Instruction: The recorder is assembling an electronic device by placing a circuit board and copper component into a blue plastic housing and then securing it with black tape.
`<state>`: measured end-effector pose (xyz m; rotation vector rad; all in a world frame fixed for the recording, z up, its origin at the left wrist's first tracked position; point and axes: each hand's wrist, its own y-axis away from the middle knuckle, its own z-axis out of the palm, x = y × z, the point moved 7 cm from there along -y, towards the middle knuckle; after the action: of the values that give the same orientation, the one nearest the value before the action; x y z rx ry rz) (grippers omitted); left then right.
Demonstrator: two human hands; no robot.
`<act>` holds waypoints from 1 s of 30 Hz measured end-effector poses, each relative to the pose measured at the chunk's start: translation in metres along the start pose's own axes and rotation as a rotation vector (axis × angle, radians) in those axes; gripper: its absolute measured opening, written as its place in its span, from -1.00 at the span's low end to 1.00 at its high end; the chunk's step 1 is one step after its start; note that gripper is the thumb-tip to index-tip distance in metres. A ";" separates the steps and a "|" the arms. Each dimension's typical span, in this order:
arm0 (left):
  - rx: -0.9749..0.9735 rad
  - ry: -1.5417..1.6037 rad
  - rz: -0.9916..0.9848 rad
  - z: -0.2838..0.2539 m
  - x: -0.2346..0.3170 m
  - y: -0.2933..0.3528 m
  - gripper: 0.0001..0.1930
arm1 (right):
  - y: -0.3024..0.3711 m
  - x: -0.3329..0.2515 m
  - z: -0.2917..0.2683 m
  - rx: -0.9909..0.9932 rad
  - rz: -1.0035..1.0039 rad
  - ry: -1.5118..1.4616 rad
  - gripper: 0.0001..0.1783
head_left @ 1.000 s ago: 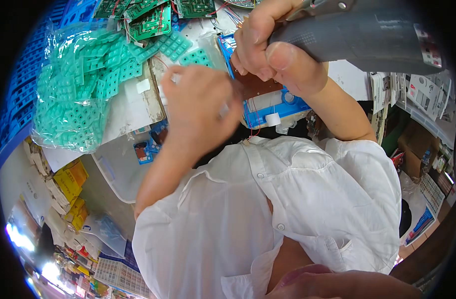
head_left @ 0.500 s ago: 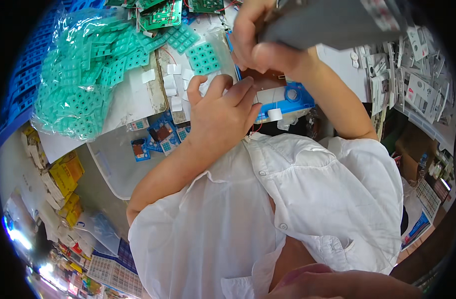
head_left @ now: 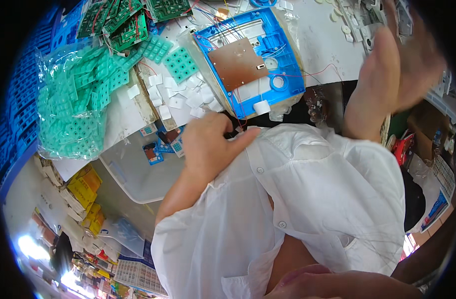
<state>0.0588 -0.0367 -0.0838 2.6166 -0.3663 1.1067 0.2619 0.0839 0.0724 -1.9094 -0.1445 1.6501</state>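
A blue plastic housing (head_left: 291, 55) lies on the table with a brown circuit board (head_left: 238, 65) in it and thin red wires running out. My left hand (head_left: 205, 144) is at the housing's near left corner, beside the wires. Its thumb stands apart from the curled fingers, and nothing shows in its grip. My right hand (head_left: 394, 82) is raised at the right, close to a heap of grey-white plastic parts (head_left: 355, 20). Motion blurs its fingers, but they look stretched out with the thumb apart, and I see nothing held.
Small white pads (head_left: 193, 97) lie left of the housing, beside a green rubber keypad (head_left: 180, 65). A clear bag of green keypads (head_left: 78, 104) and green circuit boards (head_left: 123, 30) are farther left. Below the table edge stands a translucent bin (head_left: 138, 182) holding small blue pieces.
My right hand has moved off the housing to the right, and the dark grey object it held is out of view. My left hand has drawn back toward me, uncovering the housing.
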 end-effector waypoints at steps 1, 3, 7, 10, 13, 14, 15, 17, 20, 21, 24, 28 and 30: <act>-0.046 0.055 -0.079 0.010 -0.002 0.003 -0.77 | 0.011 0.008 -0.014 -0.152 -0.076 0.013 -0.52; 0.013 0.051 0.003 0.013 0.005 0.000 -0.73 | 0.041 0.022 -0.037 -0.449 -0.227 0.050 -0.53; 0.009 0.152 0.027 -0.002 0.009 -0.003 -0.72 | 0.103 0.056 -0.013 -0.975 -0.218 0.250 -0.54; 0.023 0.222 -0.120 -0.027 0.007 -0.014 -0.74 | 0.125 0.057 0.000 -1.099 -0.186 0.353 -0.59; -0.007 -0.048 -0.121 -0.025 0.007 -0.020 -0.64 | 0.133 0.058 0.006 -1.178 -0.193 0.450 -0.65; -0.049 -0.189 -0.107 -0.020 0.006 -0.019 -0.62 | 0.133 0.060 0.007 -1.176 -0.197 0.454 -0.66; -0.123 -0.241 -0.152 -0.009 0.005 -0.017 -0.59 | 0.133 0.061 0.007 -1.173 -0.200 0.458 -0.67; -0.118 -0.188 -0.098 0.013 0.001 -0.008 -0.63 | 0.127 0.063 0.003 -1.097 -0.159 0.371 -0.71; -0.087 -0.007 -0.091 0.018 0.001 -0.003 -0.73 | 0.117 0.069 -0.002 -1.041 -0.066 0.319 -0.81; -0.085 0.064 -0.132 0.007 -0.002 -0.003 -0.75 | 0.113 0.071 -0.003 -1.033 -0.030 0.313 -0.84; -0.010 0.194 -0.219 -0.034 -0.019 -0.016 -0.82 | 0.104 0.078 -0.007 -0.963 0.184 0.263 -0.85; 0.142 0.060 -0.212 -0.074 -0.033 -0.052 -0.87 | 0.104 0.093 -0.011 -1.007 0.367 0.207 -0.84; 0.187 -0.014 -0.102 -0.078 -0.027 -0.056 -0.76 | 0.103 0.095 -0.010 -1.002 0.357 0.175 -0.84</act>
<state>0.0082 0.0457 -0.0599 2.7702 -0.1365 1.1390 0.2614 0.0399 -0.0613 -2.9450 -0.7017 1.7859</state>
